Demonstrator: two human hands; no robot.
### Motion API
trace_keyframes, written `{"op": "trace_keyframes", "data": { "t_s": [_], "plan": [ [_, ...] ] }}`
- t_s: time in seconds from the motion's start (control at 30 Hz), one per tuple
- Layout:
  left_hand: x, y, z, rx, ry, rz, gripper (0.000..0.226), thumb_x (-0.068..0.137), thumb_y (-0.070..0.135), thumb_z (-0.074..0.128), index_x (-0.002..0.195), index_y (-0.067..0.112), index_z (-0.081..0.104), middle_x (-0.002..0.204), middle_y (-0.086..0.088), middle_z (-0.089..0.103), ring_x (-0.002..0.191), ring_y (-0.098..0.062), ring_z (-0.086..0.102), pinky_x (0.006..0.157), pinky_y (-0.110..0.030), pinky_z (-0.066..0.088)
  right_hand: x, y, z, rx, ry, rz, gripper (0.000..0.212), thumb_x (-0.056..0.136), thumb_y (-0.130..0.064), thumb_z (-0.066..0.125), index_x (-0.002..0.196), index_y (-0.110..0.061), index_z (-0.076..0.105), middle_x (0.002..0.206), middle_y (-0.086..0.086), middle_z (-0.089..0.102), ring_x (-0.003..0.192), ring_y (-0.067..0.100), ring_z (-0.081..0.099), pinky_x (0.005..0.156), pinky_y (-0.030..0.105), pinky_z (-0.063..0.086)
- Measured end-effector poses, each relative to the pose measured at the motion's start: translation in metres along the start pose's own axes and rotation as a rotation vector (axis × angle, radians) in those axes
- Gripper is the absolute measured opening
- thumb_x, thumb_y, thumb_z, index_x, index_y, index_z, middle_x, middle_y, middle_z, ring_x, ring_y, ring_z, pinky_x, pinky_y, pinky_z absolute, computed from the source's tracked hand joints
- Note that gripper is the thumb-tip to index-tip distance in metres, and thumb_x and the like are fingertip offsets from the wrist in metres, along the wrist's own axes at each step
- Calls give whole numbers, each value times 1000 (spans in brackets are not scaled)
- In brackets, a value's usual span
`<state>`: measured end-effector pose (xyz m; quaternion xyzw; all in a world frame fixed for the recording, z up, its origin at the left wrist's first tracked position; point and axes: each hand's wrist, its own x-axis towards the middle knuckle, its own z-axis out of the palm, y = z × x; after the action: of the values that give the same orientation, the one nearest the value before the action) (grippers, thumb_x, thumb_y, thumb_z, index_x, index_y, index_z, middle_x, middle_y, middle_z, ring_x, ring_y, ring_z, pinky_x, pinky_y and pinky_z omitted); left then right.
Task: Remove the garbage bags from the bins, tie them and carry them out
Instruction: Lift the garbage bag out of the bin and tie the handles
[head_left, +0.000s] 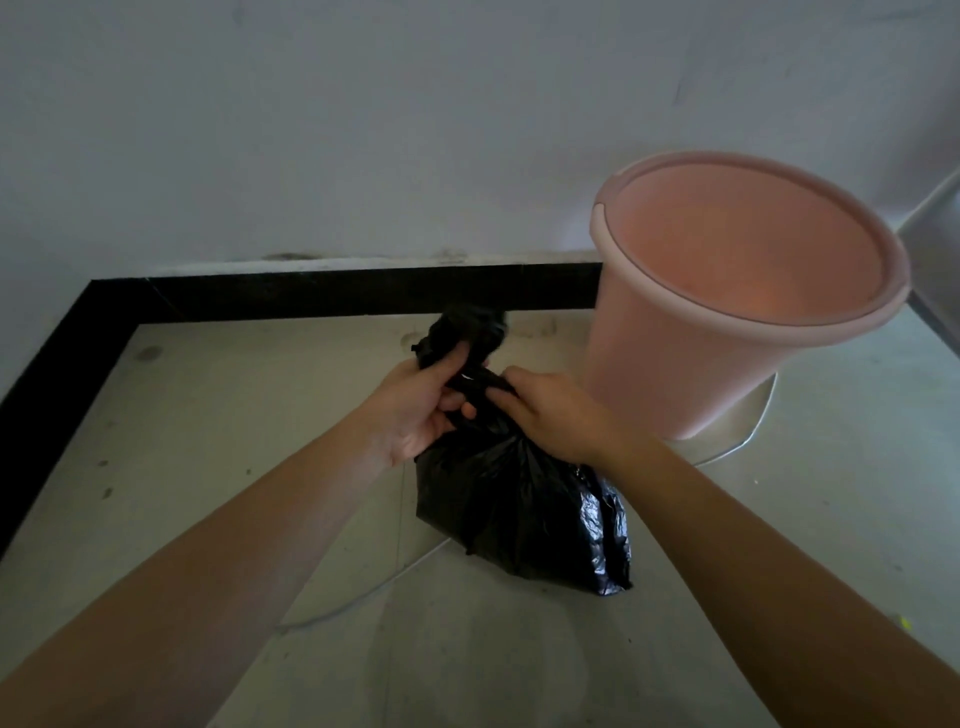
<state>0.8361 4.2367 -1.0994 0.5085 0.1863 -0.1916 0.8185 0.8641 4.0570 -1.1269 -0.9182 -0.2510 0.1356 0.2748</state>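
Observation:
A black garbage bag (514, 514) sits on the floor in the middle of the view, its body bulging and its neck gathered upward. My left hand (415, 410) grips the twisted top of the bag, whose loose end sticks up past my fingers. My right hand (556, 410) pinches the neck just to the right, touching the same bunched plastic. A pink round bin (675, 364) stands to the right of the bag, with no liner in it that I can see.
A white wall rises behind, with a black skirting strip (332, 293) along its base and down the left side. The pale tiled floor (234, 415) shows stains. A thin curved line runs across the floor under the bag and bin.

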Motion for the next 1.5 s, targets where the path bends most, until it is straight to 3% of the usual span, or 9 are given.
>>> {"op": "trace_keyframes", "data": {
  "t_s": [0.13, 0.23, 0.43, 0.57, 0.73, 0.93, 1.13, 1.33, 1.5],
  "plan": [
    [0, 3, 0, -134, 127, 21, 39, 103, 41, 48, 105, 4, 60, 50, 0, 37, 44, -9, 40, 62, -31, 59, -6, 7, -6, 434, -56, 183, 45, 83, -52, 74, 118, -27, 61, 105, -5, 70, 96, 9, 68, 86, 26, 52],
    [-2, 9, -6, -144, 133, 25, 41, 100, 47, 51, 100, 7, 60, 51, 1, 37, 46, -10, 38, 71, -36, 58, -13, 11, -9, 564, -34, 259, 10, 89, -37, 74, 93, -30, 68, 84, -10, 70, 72, -4, 66, 68, 14, 48],
    [-12, 11, -8, 266, -86, 81, 35, 85, 8, 75, 116, 3, 60, 78, 1, 73, 63, -9, 68, 56, -22, 52, -19, -2, -15, 813, 31, 230, 15, 93, -22, 71, 99, -9, 76, 87, 5, 74, 75, 9, 68, 70, 16, 54],
    [-17, 10, -11, 346, -127, 45, 15, 90, 15, 71, 104, 10, 70, 78, 1, 72, 63, -8, 64, 59, -23, 48, -19, -6, -18, 713, -28, 184, 9, 93, -21, 70, 96, -16, 77, 88, 2, 77, 76, 4, 69, 72, 16, 54],
    [-13, 7, -16, 231, -41, 17, 21, 98, 30, 61, 88, 12, 68, 54, -1, 33, 48, -12, 33, 55, -28, 43, -17, -1, -17, 736, -118, 229, 27, 88, -28, 76, 110, -12, 76, 104, 10, 77, 96, 20, 73, 90, 31, 57],
    [-16, 11, -12, 232, -161, -29, 28, 101, 34, 54, 109, 8, 60, 60, -3, 45, 60, -18, 39, 60, -32, 43, -11, -4, -33, 929, -37, 214, 82, 69, -50, 81, 143, -39, 46, 131, 3, 59, 114, 13, 64, 83, 25, 52],
    [-17, 12, -6, 244, -233, -75, 45, 102, 44, 48, 130, 11, 60, 85, -9, 58, 73, -19, 57, 64, -33, 48, 1, -37, -49, 952, 261, 56, 22, 103, -25, 54, 112, -15, 71, 84, -5, 70, 62, -4, 55, 56, 13, 42],
    [-21, 16, -11, 9, -317, -59, 49, 103, 53, 28, 142, 36, 52, 93, -13, 69, 85, -25, 70, 70, -35, 59, 2, -36, -46, 1233, 514, 202, 24, 104, -29, 50, 100, -14, 68, 94, 6, 68, 82, 10, 67, 64, 22, 54],
    [-20, 25, -16, -82, -295, -26, 53, 98, 59, 32, 93, 19, 68, 98, -17, 75, 76, -25, 74, 65, -34, 61, -3, -38, -48, 1411, 509, 284, 25, 106, -30, 44, 102, -12, 61, 106, 6, 73, 85, 13, 69, 65, 22, 55]
  ]
}}
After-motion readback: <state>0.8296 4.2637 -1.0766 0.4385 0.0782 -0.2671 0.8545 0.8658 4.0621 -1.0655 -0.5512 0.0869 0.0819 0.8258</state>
